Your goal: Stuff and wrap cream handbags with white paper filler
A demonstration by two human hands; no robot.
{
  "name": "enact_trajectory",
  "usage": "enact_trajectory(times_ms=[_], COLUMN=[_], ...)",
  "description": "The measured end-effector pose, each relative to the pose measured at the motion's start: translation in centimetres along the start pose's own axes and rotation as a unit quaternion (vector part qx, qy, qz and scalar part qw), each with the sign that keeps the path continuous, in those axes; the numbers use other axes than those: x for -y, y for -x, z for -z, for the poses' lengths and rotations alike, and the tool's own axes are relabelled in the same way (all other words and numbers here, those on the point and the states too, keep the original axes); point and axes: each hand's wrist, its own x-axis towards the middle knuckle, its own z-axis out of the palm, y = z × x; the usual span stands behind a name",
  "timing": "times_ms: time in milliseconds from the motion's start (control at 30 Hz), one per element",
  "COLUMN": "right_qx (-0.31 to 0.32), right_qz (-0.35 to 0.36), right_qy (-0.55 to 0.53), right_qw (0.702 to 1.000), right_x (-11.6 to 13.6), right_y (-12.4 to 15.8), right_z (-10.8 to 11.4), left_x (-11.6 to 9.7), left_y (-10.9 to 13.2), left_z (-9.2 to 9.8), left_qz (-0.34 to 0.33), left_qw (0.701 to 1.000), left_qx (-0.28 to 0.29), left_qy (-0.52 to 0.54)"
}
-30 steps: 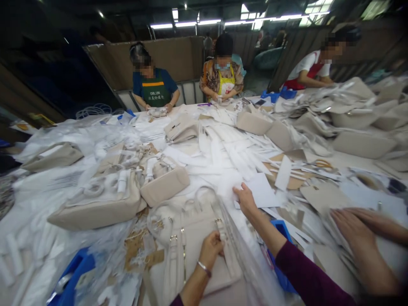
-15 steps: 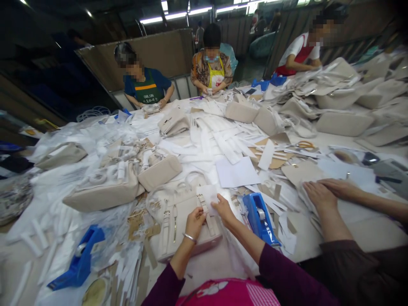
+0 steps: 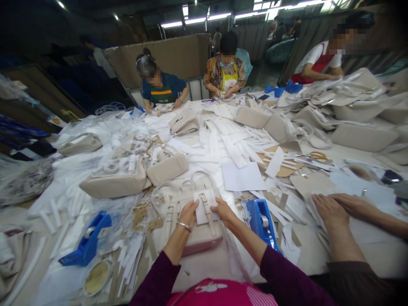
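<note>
A beige bag [image 3: 199, 240] with straps and buckles lies in front of me. On it, under a buckled strap [image 3: 210, 221], sits a small white sheet [image 3: 200, 212]. My left hand [image 3: 188, 214] pinches the sheet's left edge, its fingers closed; a bracelet is on that wrist. At the right edge, beside the buckle, my right hand [image 3: 225, 211] has its thumb and fingers closed on the sheet. The fingertips of both hands are small in view, and the sheet's part beneath the strap is hidden.
Blue tape dispensers stand left [image 3: 87, 242] and right [image 3: 263, 223] of the bag. A co-worker's hands [image 3: 331, 210] rest on a beige piece at the right. More beige bags [image 3: 113, 182], paper strips and scissors [image 3: 318, 156] cover the table. Three people work across it.
The white sheet has moved from above the buckle's right side to beneath the strap. My left hand has shifted from the strap to the sheet's left edge. The camera view has turned left.
</note>
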Motion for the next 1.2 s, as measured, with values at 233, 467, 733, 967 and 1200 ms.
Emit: enact_trajectory(times_ms=[233, 467, 733, 967, 1200], right_qx=[-0.019, -0.04, 0.004, 0.093, 0.129], right_qz=[0.092, 0.119, 0.145, 0.058, 0.011], right_qy=[0.09, 0.158, 0.183, 0.068, 0.064], right_qw=[0.992, 0.979, 0.972, 0.992, 0.99], right_x=[0.6, 1.3, 1.6, 2.4, 3.3], right_y=[0.1, 1.2, 2.1, 1.5, -1.5], right_z=[0.0, 0.2, 0.6, 2.5, 2.6], left_x=[1.1, 2.3, 1.6, 1.6, 1.6], left_y=[-1.2, -1.2, -0.9, -1.2, -1.4], left_z=[-2.4, -2.5, -2.5, -2.3, -2.3], left_qz=[-0.029, -0.084, -0.088, -0.093, -0.11], left_qw=[0.996, 0.995, 0.995, 0.996, 0.994], left_qx=[0.006, 0.002, -0.005, -0.009, -0.001], left_qy=[0.089, 0.051, 0.035, 0.017, 0.015])
